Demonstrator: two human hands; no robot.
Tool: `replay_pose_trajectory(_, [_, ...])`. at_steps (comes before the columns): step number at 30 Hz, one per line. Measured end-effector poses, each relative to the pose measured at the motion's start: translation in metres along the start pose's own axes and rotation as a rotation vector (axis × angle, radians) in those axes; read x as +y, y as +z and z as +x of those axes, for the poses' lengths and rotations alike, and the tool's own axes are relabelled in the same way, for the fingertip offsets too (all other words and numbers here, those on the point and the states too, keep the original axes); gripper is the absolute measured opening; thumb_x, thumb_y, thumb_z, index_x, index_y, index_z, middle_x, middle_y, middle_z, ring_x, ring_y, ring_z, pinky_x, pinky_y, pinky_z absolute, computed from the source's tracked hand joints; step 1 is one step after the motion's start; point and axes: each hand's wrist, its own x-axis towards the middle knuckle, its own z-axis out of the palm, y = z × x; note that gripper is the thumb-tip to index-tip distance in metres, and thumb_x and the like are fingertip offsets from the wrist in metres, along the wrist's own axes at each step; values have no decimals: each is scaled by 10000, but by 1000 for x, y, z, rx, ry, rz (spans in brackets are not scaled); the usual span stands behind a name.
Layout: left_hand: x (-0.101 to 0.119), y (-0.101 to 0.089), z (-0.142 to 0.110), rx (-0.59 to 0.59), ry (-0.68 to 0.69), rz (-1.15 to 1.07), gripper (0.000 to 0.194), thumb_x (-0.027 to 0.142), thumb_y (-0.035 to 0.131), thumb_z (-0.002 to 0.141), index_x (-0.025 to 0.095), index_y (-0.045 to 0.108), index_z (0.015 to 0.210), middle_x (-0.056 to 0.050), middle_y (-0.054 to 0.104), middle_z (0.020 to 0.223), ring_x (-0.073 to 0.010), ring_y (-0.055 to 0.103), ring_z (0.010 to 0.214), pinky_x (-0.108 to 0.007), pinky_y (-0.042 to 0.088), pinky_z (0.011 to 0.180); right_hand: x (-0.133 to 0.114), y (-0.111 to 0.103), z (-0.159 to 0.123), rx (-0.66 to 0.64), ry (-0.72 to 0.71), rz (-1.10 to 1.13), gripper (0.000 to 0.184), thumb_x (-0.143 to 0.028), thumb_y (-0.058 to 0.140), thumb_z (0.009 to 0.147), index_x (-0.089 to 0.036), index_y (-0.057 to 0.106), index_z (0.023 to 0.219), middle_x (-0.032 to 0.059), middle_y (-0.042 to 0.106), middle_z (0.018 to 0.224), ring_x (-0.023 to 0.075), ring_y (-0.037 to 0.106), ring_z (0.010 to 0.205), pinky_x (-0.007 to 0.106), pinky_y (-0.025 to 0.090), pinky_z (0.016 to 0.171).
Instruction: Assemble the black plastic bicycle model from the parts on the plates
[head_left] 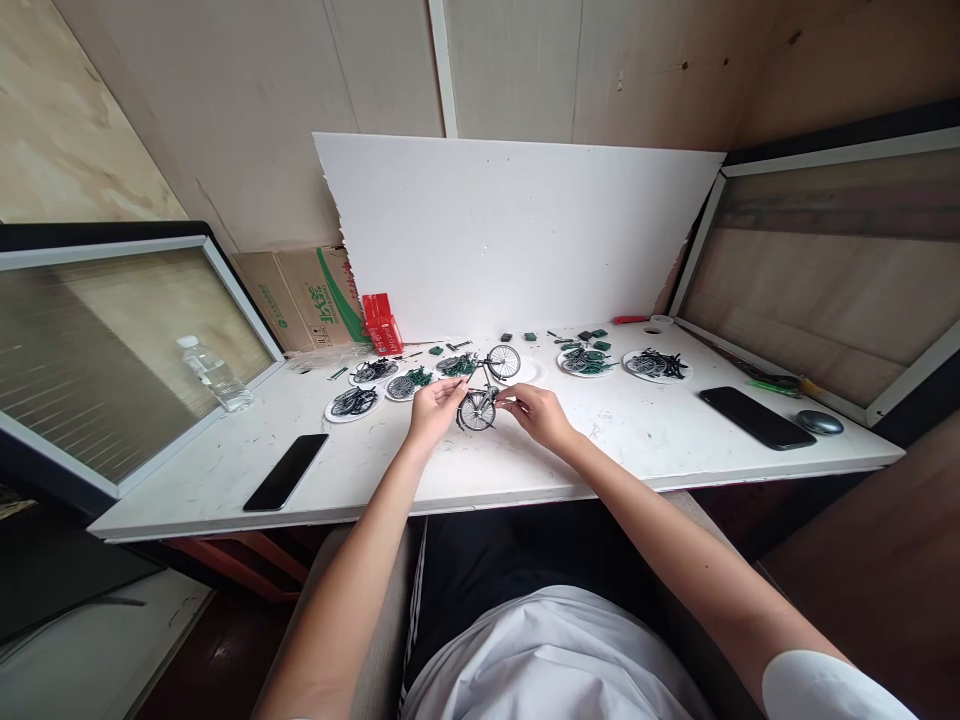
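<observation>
Black metal-like bicycle (478, 408), a small one, was between the two hands, over the white tabletop (457, 475). The left hand (437, 410) had its grip closed on one side of it, and the right hand (537, 414) pinched it from the other side, near the lower wheel (472, 418). White plates (628, 364) held black and green parts (586, 361). One phone (286, 472) lay at each side of the tabletop.

Your view is moderately bright, with soft, diffuse light paling the bench (555, 470) and gentle shadows beneath your forearms. Wide-angle distortion stretches the edges; the lower corners sink into darkness, and the small central parts lack crisp detail.
</observation>
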Motion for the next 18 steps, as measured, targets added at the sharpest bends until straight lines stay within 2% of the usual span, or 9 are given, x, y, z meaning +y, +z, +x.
replay_pose_trajectory(4, [-3,2,0,-9,4,7,471,471,891,779,138,791,1098,-161,815,1137,-285,770,1096,-471,569,1095,-3,0,0,-38,58,8,245,-503,692,978,-283,772,905,92,799,991,277,741,903,377,565,805])
replay_pose_trajectory(12, [-5,9,-4,-62,11,13,476,485,905,755,142,805,1070,-159,812,1170,-299,761,1124,-490,570,1101,-1,1,-3,-18,12,-3,236,-516,718,964,-289,776,990,91,797,1017,266,733,875,354,538,763])
replay_pose_trajectory(18, [-2,11,-8,-98,20,28,456,489,895,764,144,809,1050,-153,818,1136,-294,768,1090,-485,582,1083,-2,1,-2,15,22,-99,274,-536,689,979,-275,762,1014,95,794,1020,255,719,864,339,526,739])
